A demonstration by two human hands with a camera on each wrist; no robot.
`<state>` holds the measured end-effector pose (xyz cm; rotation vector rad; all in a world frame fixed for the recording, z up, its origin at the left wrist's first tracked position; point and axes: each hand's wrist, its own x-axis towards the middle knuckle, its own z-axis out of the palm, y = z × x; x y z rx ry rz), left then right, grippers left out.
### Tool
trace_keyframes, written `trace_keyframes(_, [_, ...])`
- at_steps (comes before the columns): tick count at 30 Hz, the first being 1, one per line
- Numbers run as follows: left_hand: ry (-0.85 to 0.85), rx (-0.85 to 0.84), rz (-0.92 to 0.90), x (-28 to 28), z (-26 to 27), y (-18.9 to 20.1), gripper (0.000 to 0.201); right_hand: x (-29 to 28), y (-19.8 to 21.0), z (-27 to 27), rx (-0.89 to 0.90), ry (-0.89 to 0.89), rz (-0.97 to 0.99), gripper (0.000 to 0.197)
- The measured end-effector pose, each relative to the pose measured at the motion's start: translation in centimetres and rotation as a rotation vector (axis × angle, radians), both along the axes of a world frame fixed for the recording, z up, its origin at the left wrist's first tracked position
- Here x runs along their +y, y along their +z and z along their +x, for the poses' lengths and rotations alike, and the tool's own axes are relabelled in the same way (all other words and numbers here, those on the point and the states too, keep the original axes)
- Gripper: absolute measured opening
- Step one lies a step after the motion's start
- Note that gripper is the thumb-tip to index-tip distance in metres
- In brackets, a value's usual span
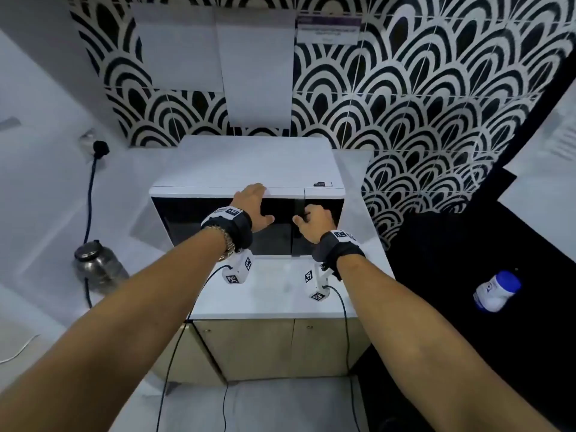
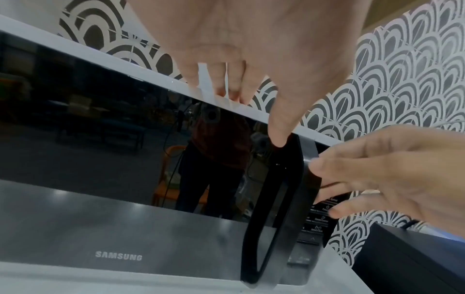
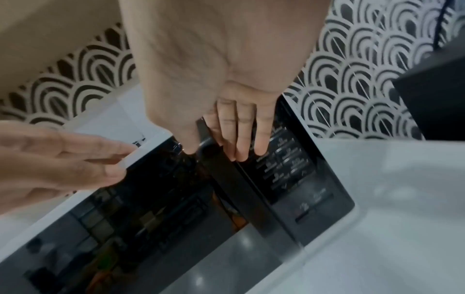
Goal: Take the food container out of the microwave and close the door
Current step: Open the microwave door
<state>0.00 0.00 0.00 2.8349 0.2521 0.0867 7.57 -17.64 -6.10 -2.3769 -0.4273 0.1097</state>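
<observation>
One white microwave [image 1: 249, 163] sits on the white counter [image 1: 274, 294] against the patterned wall; its glossy black door [image 2: 100, 139] looks closed and has one black vertical handle [image 2: 274, 208]. The right hand [image 1: 313, 221] curls its fingers round that handle. The left hand [image 1: 254, 204] lies flat, fingers straight on the top edge. No food container shows

even indoor light; glossy door [image 2: 125, 159] mirrors room; edges warped; slight blur.
</observation>
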Motion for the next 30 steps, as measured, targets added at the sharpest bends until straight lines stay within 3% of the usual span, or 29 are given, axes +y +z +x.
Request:
trace_keyframes(3, [-0.004,0.032,0.087,-0.2,0.0,0.2,0.084,1.3,-0.9,0.0,0.158,-0.062,0.248,0.050])
trace_keyframes(7, [-0.036,0.078,0.193,-0.2,-0.1,0.4,0.089,2.9,-0.7,-0.2,0.502,-0.267,0.662,0.074])
trace_keyframes(16, [-0.048,0.082,0.189,-0.7,-0.8,-0.2,0.097,3.2,0.2,-0.3,0.516,-0.285,0.575,0.080])
trace_keyframes(30, [-0.013,0.093,0.165,-1.7,-2.4,1.3,0.090,3.8,-0.3,-1.0,0.551,-0.424,0.716,0.085])
